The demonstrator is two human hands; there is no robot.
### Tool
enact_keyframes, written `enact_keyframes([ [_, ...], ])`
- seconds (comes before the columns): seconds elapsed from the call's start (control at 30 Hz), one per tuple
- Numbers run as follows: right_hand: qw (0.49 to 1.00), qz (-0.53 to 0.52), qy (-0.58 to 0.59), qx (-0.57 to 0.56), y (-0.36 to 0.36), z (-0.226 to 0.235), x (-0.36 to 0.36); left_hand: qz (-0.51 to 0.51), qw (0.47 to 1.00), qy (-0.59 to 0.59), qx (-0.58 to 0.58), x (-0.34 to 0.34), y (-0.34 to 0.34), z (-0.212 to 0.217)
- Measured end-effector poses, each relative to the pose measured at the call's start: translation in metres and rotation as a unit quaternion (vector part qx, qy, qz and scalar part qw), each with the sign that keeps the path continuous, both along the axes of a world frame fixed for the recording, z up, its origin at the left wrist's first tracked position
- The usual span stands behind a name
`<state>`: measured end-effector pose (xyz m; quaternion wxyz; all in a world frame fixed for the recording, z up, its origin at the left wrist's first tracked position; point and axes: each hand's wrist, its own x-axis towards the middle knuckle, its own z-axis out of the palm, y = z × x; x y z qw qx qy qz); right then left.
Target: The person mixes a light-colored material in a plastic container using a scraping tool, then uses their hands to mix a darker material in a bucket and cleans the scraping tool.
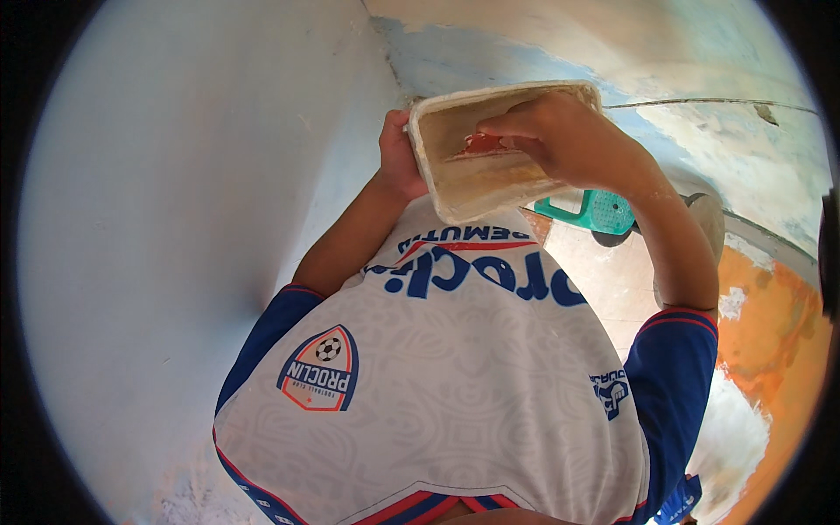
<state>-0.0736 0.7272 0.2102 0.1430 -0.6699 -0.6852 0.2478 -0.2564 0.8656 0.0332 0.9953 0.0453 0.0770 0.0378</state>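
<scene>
My left hand (398,157) grips the left side of a cream rectangular tub (490,188), holding it tilted in front of my chest. Its inside is smeared with pale putty-like paste. My right hand (560,131) reaches into the tub from the right and holds a small red scraper (479,144) against the inner wall. Only the red tip of the scraper shows past my fingers. My white and blue shirt (437,385) fills the lower middle of the view.
A pale blue wall (192,219) rises close on my left. Another wall (682,79) with patchy blue and cream plaster runs across the top right. A green plastic stool (595,210) stands on the tiled floor (612,280) below. Orange paint (779,341) covers the wall at right.
</scene>
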Motion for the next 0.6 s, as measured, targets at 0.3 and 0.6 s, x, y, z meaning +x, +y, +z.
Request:
enact_keyframes([
  [0.3, 0.999, -0.023, 0.032, 0.004, -0.009, 0.006, -0.001, -0.036, 0.999, -0.014, 0.003, 0.005, 0.000, 0.003],
  [0.6, 0.991, -0.040, -0.114, 0.065, 0.000, 0.005, -0.014, -0.021, 0.995, -0.098, -0.006, 0.003, 0.004, 0.019],
])
